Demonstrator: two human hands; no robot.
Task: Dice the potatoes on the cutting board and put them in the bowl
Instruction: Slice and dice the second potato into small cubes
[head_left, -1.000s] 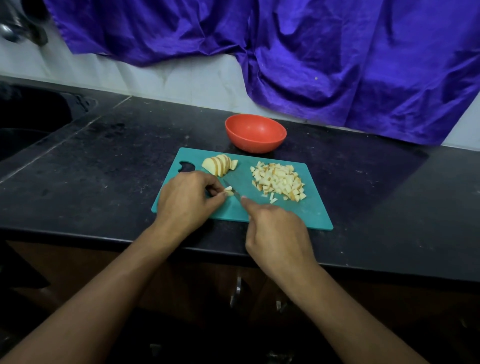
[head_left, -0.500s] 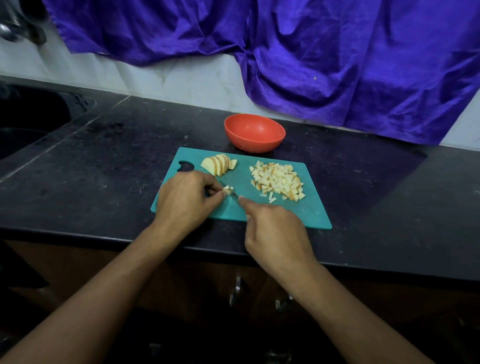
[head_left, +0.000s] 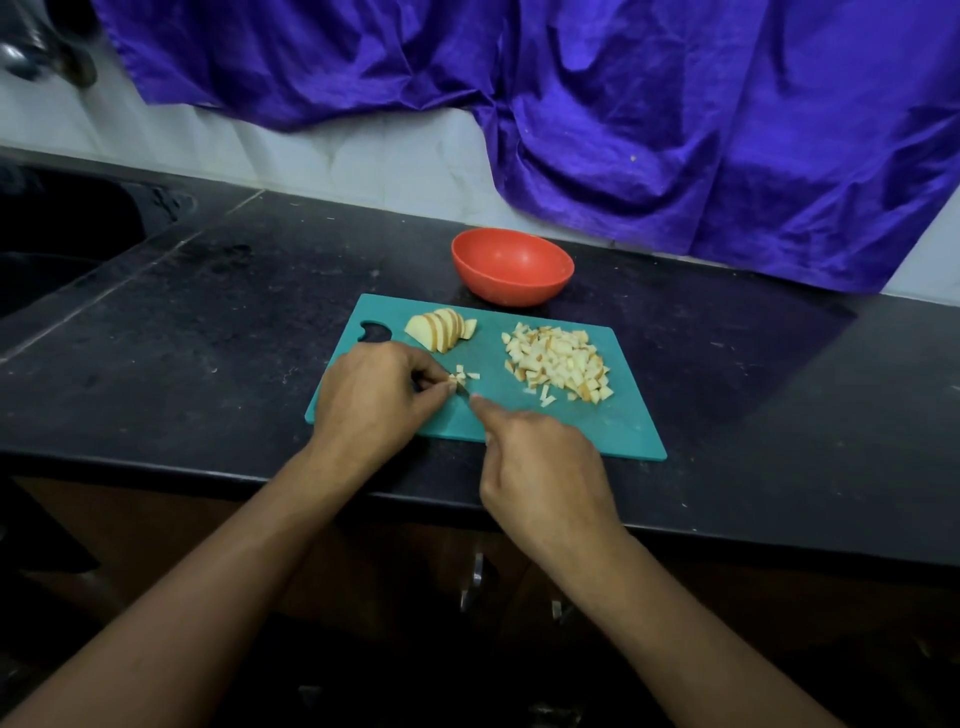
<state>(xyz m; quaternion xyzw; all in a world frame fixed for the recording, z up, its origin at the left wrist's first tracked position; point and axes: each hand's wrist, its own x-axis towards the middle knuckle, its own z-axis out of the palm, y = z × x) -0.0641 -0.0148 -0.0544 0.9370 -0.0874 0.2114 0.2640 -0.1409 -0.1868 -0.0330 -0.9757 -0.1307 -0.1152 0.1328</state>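
Teal cutting board (head_left: 597, 431) lies on the black counter (head_left: 208, 322) just before the red bowl (head_left: 506, 288), with a pile of diced potato (head_left: 558, 364) on its right and a fanned sliced potato (head_left: 440, 330) at its far left. The left hand (head_left: 374, 395), fingers curled, pinches a small potato piece (head_left: 453, 385) beside a few cut bits (head_left: 470, 374). The right hand (head_left: 540, 467) grips a knife (head_left: 464, 393), forefinger stretched along the mostly hidden blade.

No readable text, label, brand, number or sign anywhere. Teal cutting board (head_left: 597, 431), red bowl (head_left: 511, 283), purple cloth (head_left: 675, 130) and black bench (head_left: 208, 338) show plain surfaces, no legible markings.
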